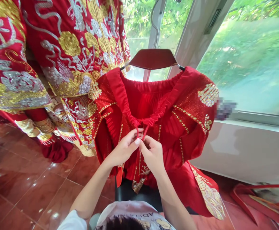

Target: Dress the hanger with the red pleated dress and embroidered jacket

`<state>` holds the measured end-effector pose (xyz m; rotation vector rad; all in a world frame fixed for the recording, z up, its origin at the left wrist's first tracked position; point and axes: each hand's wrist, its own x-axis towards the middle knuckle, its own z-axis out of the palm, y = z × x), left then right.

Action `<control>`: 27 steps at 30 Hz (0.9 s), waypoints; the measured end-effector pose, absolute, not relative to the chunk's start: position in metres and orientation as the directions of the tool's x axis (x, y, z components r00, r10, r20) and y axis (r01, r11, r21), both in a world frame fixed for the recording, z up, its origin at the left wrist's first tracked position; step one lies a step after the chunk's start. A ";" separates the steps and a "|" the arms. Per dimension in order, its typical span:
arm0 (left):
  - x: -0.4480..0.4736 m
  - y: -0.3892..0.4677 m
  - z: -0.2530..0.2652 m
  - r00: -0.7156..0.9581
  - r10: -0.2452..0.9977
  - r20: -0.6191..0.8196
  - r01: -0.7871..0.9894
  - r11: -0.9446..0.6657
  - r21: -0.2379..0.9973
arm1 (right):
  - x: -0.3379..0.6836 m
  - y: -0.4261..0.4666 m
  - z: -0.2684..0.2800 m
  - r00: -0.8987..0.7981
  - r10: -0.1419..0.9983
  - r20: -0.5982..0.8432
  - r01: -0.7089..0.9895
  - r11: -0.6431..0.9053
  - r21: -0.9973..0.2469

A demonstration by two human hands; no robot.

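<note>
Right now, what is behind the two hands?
Behind the left hand and right hand hangs the red garment, trimmed with gold beads. The part covered by the hands cannot be seen.

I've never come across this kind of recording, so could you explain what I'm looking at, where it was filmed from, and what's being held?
There's no machine here, just a person's bare hands. The single picture comes from a camera worn on their head, looking forward and down, so their arms reach in from the bottom.

The left hand and right hand meet at the front of a red garment, pinching a thin red cord at its gathered opening. The garment hangs from a dark red hanger, with a black surface showing beneath its lower part.

Richly embroidered red garments hang on the left, above a tiled floor. Behind is a window with greenery outside.
</note>
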<state>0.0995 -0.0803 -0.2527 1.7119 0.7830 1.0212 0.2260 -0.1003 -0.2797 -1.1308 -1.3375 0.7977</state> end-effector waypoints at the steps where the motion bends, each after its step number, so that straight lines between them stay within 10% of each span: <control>1: 0.107 -0.077 -0.253 0.424 0.866 0.267 0.064 -0.323 0.944 | 0.228 -0.100 -0.278 0.136 0.931 0.340 0.212 0.308 -0.928; 8: 0.089 -0.065 -0.211 0.294 0.827 0.480 0.427 -0.563 0.708 | 0.279 -0.097 -0.228 0.122 0.807 0.577 0.587 0.410 -0.698; 14: 0.044 -0.056 -0.143 0.132 0.623 0.771 0.486 -0.718 0.497 | 0.330 -0.094 -0.170 -0.051 0.734 0.677 0.566 0.580 -0.586; 22: -0.005 0.004 -0.160 -0.119 0.524 0.844 0.712 -0.547 0.440 | 0.366 -0.042 -0.183 0.144 0.670 0.728 0.608 0.520 -0.600; 27: 0.029 0.005 -0.186 -0.067 0.283 0.957 0.851 -0.484 0.203 | 0.345 -0.044 -0.189 0.034 0.623 0.782 0.851 0.392 -0.350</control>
